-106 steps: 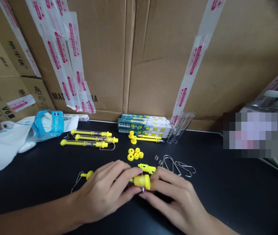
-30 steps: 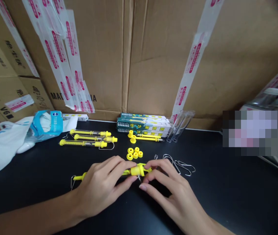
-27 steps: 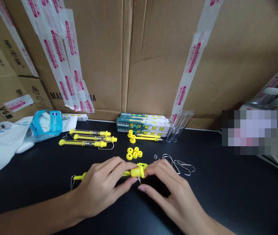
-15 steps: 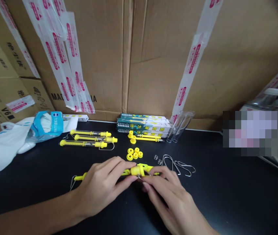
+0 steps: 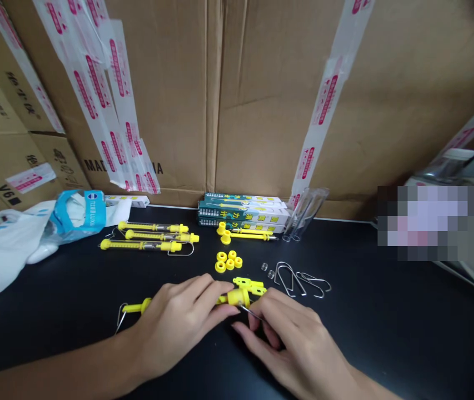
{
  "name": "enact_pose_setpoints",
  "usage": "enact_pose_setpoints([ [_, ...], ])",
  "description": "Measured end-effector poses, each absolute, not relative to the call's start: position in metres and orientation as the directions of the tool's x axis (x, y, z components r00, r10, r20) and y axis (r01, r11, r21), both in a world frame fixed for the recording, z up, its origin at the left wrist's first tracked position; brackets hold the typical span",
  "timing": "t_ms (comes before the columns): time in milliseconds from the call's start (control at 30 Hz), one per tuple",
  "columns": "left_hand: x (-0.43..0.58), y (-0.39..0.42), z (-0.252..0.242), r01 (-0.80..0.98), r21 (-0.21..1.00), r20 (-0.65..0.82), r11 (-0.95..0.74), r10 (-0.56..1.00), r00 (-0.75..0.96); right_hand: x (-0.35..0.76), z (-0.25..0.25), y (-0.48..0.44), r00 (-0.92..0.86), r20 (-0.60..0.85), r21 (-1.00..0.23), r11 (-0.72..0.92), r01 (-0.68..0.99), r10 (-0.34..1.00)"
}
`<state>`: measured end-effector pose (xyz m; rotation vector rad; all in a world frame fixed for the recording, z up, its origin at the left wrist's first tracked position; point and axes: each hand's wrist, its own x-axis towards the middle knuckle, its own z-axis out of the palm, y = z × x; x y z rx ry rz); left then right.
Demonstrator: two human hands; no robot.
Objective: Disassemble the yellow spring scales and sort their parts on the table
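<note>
Two hands at work on a black bench (image 5: 357,339), seen from my head camera: my left hand (image 5: 176,328) curls its fingers over a yellow spring scale (image 5: 203,300), pressing it to the bench, apparently to keep it steady while my right hand (image 5: 299,347) pinches a thin wire (image 5: 250,311) at its capped end. My fingers partly hide that grip. The scale lies near the bench's front edge, its hook (image 5: 119,319) out to the left, a yellow bracket (image 5: 249,285) just behind the cap. Beyond, seemingly sorted by kind within easy reach: three assembled scales (image 5: 140,245), yellow rings (image 5: 226,261), small springs (image 5: 265,267), wire hooks (image 5: 290,280). Boxes (image 5: 243,209) and glass tubes (image 5: 305,214) stand against the cartons (image 5: 157,94).
</note>
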<state>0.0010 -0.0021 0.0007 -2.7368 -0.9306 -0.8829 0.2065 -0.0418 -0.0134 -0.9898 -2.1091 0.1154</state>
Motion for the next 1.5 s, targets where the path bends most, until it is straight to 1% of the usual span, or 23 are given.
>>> enact_pose_setpoints([
  [100,0.001,-0.005,0.001,0.57,0.004,0.564,-0.822,0.473,0.677,0.208,-0.014,-0.04,-0.4,0.674,-0.265,0.709,0.653,0.621],
  [167,0.001,-0.007,0.002,0.564,-0.038,0.559,-0.825,0.45,0.696,0.21,-0.015,-0.039,-0.406,0.697,-0.223,0.717,0.66,0.591],
  [233,0.002,-0.008,0.004,0.569,-0.07,0.554,-0.819,0.443,0.705,0.211,-0.015,-0.038,-0.398,0.718,-0.219,0.728,0.65,0.571],
  [300,0.002,-0.009,0.006,0.583,-0.08,0.545,-0.809,0.454,0.705,0.212,-0.016,-0.037,-0.389,0.715,-0.245,0.73,0.638,0.58],
  [433,0.003,-0.009,0.007,0.591,-0.061,0.544,-0.805,0.469,0.695,0.213,-0.016,-0.037,-0.387,0.669,-0.315,0.714,0.625,0.634],
  [533,0.005,-0.009,0.006,0.585,-0.043,0.573,-0.81,0.46,0.678,0.214,-0.016,-0.037,-0.382,0.668,-0.333,0.715,0.615,0.639],
  [600,0.005,-0.009,0.004,0.576,-0.025,0.583,-0.817,0.456,0.673,0.216,-0.015,-0.036,-0.406,0.667,-0.303,0.724,0.62,0.625],
  [700,0.005,-0.006,0.003,0.571,0.013,0.579,-0.821,0.471,0.665,0.219,-0.01,-0.033,-0.465,0.652,-0.206,0.73,0.651,0.599],
  [767,0.003,-0.003,0.003,0.578,0.04,0.567,-0.815,0.495,0.659,0.222,-0.006,-0.031,-0.481,0.641,-0.185,0.728,0.66,0.599],
  [833,0.002,0.0,0.003,0.578,0.06,0.557,-0.814,0.507,0.658,0.225,-0.004,-0.031,-0.467,0.63,-0.219,0.719,0.66,0.62],
  [900,0.0,0.003,0.004,0.557,0.049,0.564,-0.829,0.484,0.67,0.227,-0.005,-0.031,-0.428,0.599,-0.287,0.68,0.674,0.677],
  [967,-0.002,0.004,0.005,0.538,0.004,0.595,-0.843,0.434,0.676,0.228,-0.007,-0.031,-0.384,0.556,-0.362,0.63,0.687,0.737],
  [1033,-0.004,0.005,0.005,0.527,-0.057,0.63,-0.848,0.379,0.678,0.227,-0.009,-0.031,-0.374,0.516,-0.403,0.604,0.688,0.77],
  [1100,-0.004,0.005,0.006,0.515,-0.107,0.653,-0.85,0.33,0.681,0.226,-0.008,-0.031,-0.412,0.502,-0.385,0.623,0.681,0.761],
  [1200,-0.004,0.003,0.01,0.483,-0.178,0.661,-0.857,0.259,0.704,0.223,-0.003,-0.033,-0.461,0.547,-0.319,0.683,0.657,0.698],
  [1300,-0.001,0.001,0.015,0.461,-0.248,0.666,-0.852,0.195,0.72,0.22,-0.003,-0.036,-0.439,0.588,-0.316,0.693,0.649,0.679],
  [1400,0.001,0.0,0.016,0.449,-0.303,0.673,-0.841,0.144,0.725,0.216,-0.01,-0.04,-0.361,0.566,-0.398,0.629,0.668,0.741],
  [1500,0.001,-0.001,0.014,0.424,-0.354,0.654,-0.834,0.104,0.749,0.211,-0.018,-0.045,-0.286,0.499,-0.548,0.553,0.628,0.818],
])
